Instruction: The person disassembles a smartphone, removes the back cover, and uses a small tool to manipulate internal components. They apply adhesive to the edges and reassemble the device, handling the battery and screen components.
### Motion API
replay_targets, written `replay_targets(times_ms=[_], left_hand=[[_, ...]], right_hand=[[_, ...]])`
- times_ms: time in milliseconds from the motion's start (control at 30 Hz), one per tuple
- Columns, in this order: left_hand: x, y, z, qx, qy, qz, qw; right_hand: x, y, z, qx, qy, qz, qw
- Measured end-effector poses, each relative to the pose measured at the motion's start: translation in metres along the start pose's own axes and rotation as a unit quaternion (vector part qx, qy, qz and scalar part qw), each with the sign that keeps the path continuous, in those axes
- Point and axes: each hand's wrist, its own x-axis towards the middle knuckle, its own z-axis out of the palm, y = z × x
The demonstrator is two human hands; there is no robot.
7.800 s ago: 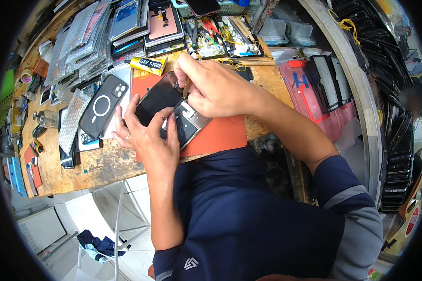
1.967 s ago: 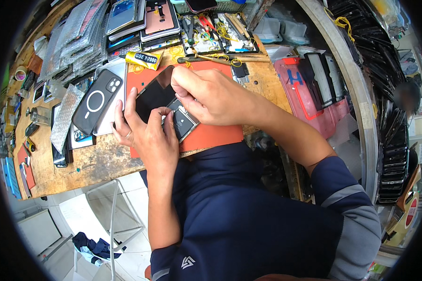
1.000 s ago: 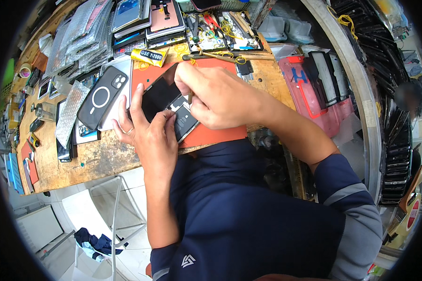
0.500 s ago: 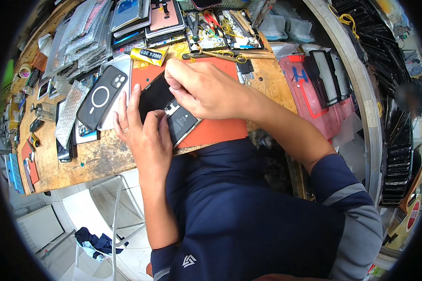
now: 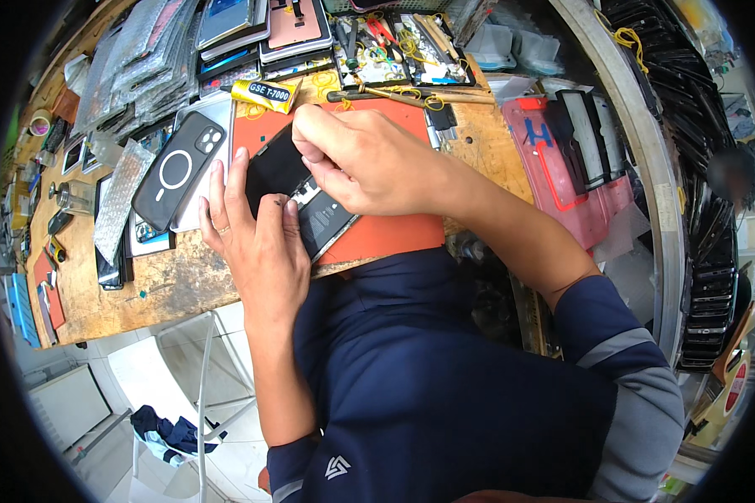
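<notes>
An opened smartphone [image 5: 323,220] lies tilted on an orange mat [image 5: 394,233], its battery and inner parts bare. A black screen panel [image 5: 275,173] lies along its left side. My left hand [image 5: 262,251] steadies the phone at its lower left, thumb and index finger bent at the edge, the other fingers stretched along the panel. Over the phone's upper right, my right hand [image 5: 369,159] is closed in a pinch. Whatever it pinches is hidden behind the fingers.
A yellow and black glue tube [image 5: 264,94] lies beyond the phone. To the left is a black phone case with a white ring [image 5: 179,173]. Bubble-wrapped items [image 5: 143,67], stacked tablets [image 5: 298,29] and a tool tray [image 5: 369,50] line the back. A pink translucent tray [image 5: 554,180] sits right.
The view has shifted slightly. My left hand's outer fingers have moved a little to the left; the right hand keeps its pinch over the phone.
</notes>
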Motion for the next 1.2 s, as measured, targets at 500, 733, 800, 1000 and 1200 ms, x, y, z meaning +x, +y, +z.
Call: replay_targets(times_ms=[500,733,800,1000,1200], left_hand=[[-0.002,0.005,0.001,0.006,0.017,-0.016,1.000],[-0.002,-0.008,0.005,-0.056,0.056,-0.033,0.996],[-0.003,-0.006,0.005,-0.044,0.052,-0.027,0.997],[-0.001,0.007,0.002,0.005,0.024,-0.023,0.999],[-0.002,0.008,0.004,0.003,0.024,-0.031,0.999]], right_hand=[[0.008,-0.007,0.002,-0.124,-0.041,-0.041,0.991],[0.007,0.000,0.004,-0.128,-0.047,-0.030,0.990],[0.010,-0.010,0.001,-0.207,-0.078,0.008,0.975],[0.007,-0.003,0.000,-0.102,-0.042,-0.052,0.992],[0.002,-0.008,-0.006,-0.046,-0.035,0.016,0.998]])
